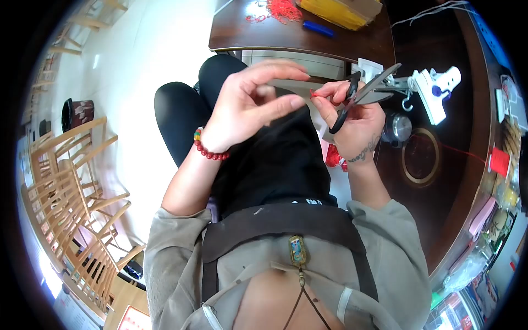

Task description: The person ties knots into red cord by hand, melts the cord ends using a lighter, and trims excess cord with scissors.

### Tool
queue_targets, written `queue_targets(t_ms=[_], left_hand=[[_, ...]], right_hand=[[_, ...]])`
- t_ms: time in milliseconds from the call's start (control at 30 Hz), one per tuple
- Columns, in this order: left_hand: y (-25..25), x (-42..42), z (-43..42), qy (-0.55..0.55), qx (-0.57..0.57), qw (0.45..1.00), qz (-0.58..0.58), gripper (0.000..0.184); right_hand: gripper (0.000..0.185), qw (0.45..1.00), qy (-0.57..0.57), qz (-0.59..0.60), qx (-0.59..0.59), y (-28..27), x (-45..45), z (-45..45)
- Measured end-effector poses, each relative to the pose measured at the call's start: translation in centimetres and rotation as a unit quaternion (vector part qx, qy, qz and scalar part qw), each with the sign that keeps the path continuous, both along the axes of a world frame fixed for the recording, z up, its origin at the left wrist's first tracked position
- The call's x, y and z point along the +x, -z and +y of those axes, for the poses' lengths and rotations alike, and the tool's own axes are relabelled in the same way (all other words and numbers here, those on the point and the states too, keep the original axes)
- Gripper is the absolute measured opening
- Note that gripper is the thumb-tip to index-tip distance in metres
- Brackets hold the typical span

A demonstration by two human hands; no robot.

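Observation:
My left hand (pixel 247 104), with a red bead bracelet (pixel 208 152) at its wrist, hovers over my lap with thumb and fingers apart. No object shows between them. My right hand (pixel 357 118) faces it across a small gap. Scissors (pixel 364 94) with black handles hang on the fingers of that hand, blades apart and pointing up and to the right. Between its thumb and index fingertip is pinched a tiny piece of red cord (pixel 314 93). Any thin thread between the two hands is too fine to make out.
On the dark wooden table (pixel 253 36) lie a pile of red cord pieces (pixel 283 10), a blue pen-like stick (pixel 318 29) and a yellow package (pixel 344 11). A white clamp (pixel 434 91) stands right of my hand, near a red thread spool (pixel 499 161). Wooden chairs (pixel 66 198) are at left.

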State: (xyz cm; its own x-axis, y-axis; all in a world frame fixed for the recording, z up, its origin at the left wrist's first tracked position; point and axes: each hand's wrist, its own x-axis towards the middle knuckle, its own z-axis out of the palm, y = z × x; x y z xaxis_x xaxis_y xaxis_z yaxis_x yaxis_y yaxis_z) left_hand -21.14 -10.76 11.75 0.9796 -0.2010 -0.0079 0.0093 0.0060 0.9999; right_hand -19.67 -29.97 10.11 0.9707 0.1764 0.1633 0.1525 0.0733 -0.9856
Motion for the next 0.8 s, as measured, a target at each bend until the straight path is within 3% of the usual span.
queue_targets(t_ms=[300, 500, 800], left_hand=[[-0.2, -1.7, -2.7, 0.017, 0.006, 0.999, -0.036, 0.021], [-0.7, -1.9, -3.1, 0.021, -0.091, 0.995, 0.017, 0.009], [-0.5, -2.3, -3.4, 0.019, -0.103, 0.994, -0.019, 0.009]], right_hand=[[0.023, 1.000, -0.012, -0.017, 0.023, -1.8, -1.8, -1.8], [0.023, 0.999, -0.044, -0.006, 0.029, -2.3, -1.9, -2.3], [0.023, 0.994, -0.052, -0.002, 0.098, -2.4, -1.9, -1.9]])
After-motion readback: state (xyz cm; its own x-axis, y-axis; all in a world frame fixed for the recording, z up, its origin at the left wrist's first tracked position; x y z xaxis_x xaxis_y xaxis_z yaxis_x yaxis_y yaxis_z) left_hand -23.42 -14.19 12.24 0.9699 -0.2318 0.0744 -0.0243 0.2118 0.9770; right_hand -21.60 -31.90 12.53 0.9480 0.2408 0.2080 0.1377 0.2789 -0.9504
